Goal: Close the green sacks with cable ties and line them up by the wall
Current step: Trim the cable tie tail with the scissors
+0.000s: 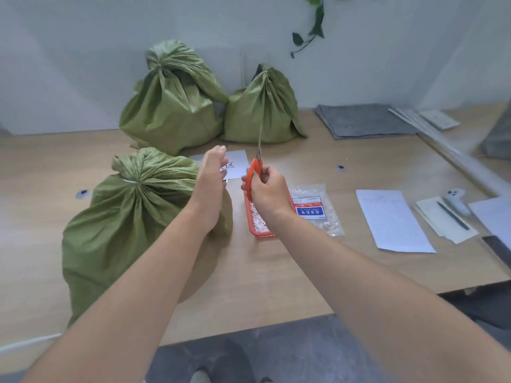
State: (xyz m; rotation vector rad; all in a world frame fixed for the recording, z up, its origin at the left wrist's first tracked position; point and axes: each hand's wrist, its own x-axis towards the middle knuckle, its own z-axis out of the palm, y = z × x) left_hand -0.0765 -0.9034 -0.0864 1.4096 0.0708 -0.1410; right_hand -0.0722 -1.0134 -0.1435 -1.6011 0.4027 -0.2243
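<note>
— What's on the wooden table (276, 272)?
— Three crinkled green woven sacks, necks gathered. Two (171, 106) (262, 111) stand at the white wall; the nearest sack (132, 217), cinched with a pale tie (128, 181), sits at the front left.
— And the hands?
— Left hand (211, 178) flat, fingers loosely spread, just right of that sack's neck. Right hand (265, 189) fisted round orange-handled scissors (257, 161), blades up, above an orange tray (253, 225) of white clippings.

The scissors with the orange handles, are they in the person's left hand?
No, the right hand grips the scissors, while the left hand is open and empty.
</note>
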